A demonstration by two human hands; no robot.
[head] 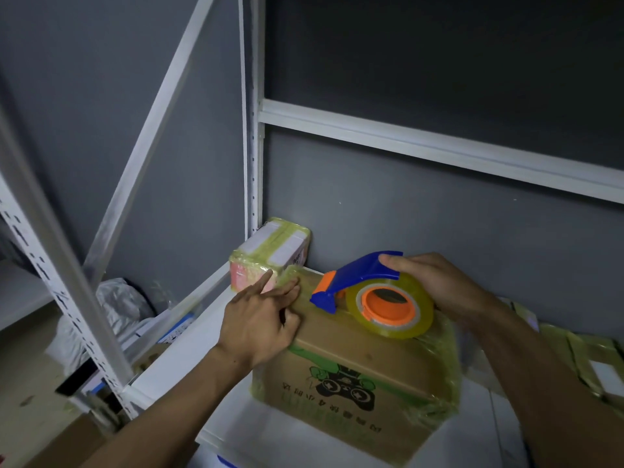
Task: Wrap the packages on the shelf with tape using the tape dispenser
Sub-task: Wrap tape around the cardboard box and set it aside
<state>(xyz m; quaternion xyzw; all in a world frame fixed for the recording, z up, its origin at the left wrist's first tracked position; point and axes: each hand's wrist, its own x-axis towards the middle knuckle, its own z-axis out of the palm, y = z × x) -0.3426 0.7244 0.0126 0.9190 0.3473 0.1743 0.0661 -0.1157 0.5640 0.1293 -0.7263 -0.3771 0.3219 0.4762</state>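
Observation:
A brown cardboard box (354, 363) with a green and black game-controller print stands on the white shelf (189, 359), with yellowish tape around its sides. My right hand (435, 285) grips a blue and orange tape dispenser (364, 292) with a clear tape roll, resting on the box's top. My left hand (263, 319) presses straight fingers on the box's top left edge, flat over the tape there. A smaller pink and white package (270, 255), wrapped in tape, sits behind in the shelf's back corner.
White metal uprights (253, 130) and a diagonal brace frame the shelf on the left. More taped packages (587, 359) lie at the right. Bags and boxes (111, 315) sit on a lower level at the left. A grey wall backs the shelf.

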